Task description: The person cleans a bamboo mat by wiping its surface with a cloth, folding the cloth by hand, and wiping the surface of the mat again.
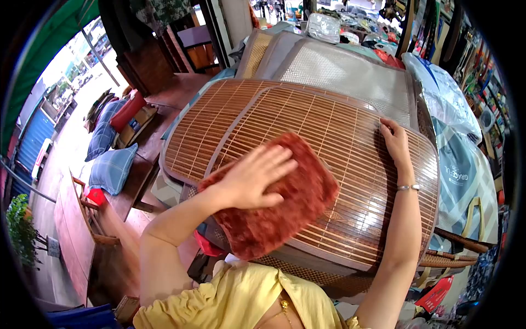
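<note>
My left hand (257, 178) lies flat with its fingers spread on a fluffy red-brown cloth (304, 189). That cloth rests over the near left part of a brown slatted bamboo mat (339, 131), and its lower edge hangs past the mat's near edge. On the mat's right part is my right hand (395, 141), fingers bent and fingertips on the slats, with a silver bracelet at the wrist. A grey-edged second panel (205, 120) of the same slats shows at the left.
Pale woven mats (339, 71) lie beyond the bamboo mat. Plastic-wrapped goods (452, 109) stand at the right. Blue plaid cushions (112, 167) and a red roll (127, 111) sit on wooden furniture at the left. A green plant (21, 227) is at the far left.
</note>
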The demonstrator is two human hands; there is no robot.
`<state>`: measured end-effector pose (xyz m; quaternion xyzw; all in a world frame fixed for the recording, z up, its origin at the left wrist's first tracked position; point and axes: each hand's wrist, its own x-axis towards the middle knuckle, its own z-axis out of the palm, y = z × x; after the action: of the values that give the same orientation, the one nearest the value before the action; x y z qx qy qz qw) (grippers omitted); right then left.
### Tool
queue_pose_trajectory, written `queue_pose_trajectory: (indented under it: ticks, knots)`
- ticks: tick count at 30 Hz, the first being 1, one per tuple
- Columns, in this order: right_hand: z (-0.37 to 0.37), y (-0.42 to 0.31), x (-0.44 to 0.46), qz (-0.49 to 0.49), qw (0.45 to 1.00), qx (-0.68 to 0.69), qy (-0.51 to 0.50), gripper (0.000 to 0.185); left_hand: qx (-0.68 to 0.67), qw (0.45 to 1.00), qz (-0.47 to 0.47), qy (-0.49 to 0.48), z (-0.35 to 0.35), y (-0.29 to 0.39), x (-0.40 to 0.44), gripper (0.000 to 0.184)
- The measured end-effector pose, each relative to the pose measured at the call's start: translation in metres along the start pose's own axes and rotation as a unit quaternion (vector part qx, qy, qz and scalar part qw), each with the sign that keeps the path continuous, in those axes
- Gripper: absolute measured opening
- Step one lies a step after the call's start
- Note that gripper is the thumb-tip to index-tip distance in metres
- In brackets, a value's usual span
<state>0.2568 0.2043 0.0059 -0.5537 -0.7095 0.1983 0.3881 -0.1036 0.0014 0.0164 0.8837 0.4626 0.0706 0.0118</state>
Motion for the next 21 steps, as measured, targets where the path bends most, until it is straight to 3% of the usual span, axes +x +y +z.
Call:
queue_pose_trajectory:
  ticks: [4,9,12,15,17,21]
  knots:
    - [0.000,-0.003,-0.001,0.000,1.000,-0.016,-0.002,0.033,0.031,0.984,-0.168,0.052,0.001,-0.061,-0.045,0.075]
    - [0.002,-0.001,0.003,0.005,1.000,-0.028,-0.004,0.034,0.013,0.973,-0.208,0.099,0.011,-0.058,-0.061,0.076]
    - [0.002,-0.003,0.003,0.011,0.999,-0.047,0.010,0.034,0.030,0.984,-0.160,0.070,0.018,-0.014,-0.047,0.084]
    - [0.002,-0.001,0.005,-0.012,0.998,-0.063,0.006,0.034,0.048,0.997,-0.052,0.041,0.019,0.042,-0.016,0.083]
    - [0.002,0.001,0.004,-0.014,0.998,-0.060,-0.005,0.034,-0.020,0.997,0.024,0.070,0.021,0.070,0.005,0.083]
    - [0.001,0.001,0.002,-0.018,0.998,-0.053,-0.007,0.035,-0.040,0.996,0.046,0.066,0.018,0.076,0.013,0.082]
